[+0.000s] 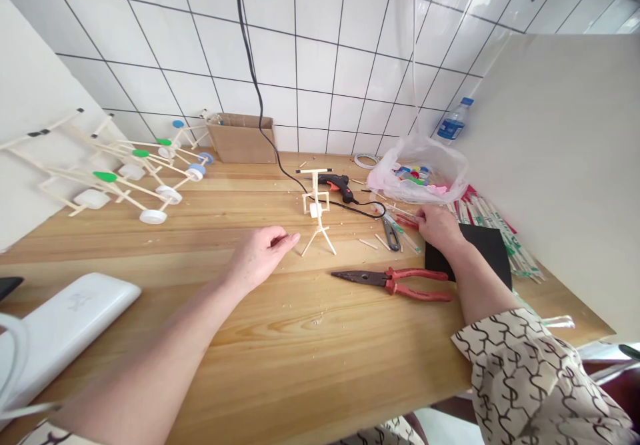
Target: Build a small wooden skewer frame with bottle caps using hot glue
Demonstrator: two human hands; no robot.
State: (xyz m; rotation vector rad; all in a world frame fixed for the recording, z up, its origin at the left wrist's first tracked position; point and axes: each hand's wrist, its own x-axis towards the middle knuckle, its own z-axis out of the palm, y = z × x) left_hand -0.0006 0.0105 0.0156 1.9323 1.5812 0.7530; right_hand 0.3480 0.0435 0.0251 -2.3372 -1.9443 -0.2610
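Stick model [317, 209] upright, left hand [260, 253] loosely curled beside it, right hand [439, 226] on sticks [400, 215]

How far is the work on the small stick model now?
Done: finished stick models lie at the left. In hand: a small stick frame stands unfinished; the left hand is near it, and the right hand reaches the sticks. Left: it has no caps.

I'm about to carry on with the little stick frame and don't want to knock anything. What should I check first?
1. Stick frame standing upright on the table: ok.
2. Left hand empty, just short of the frame: ok.
3. Right hand grip on the sticks by the scissors: cannot tell.
4. Pliers lying flat, apart from both hands: ok.
5. Glue gun cord running close behind the frame: not ok.
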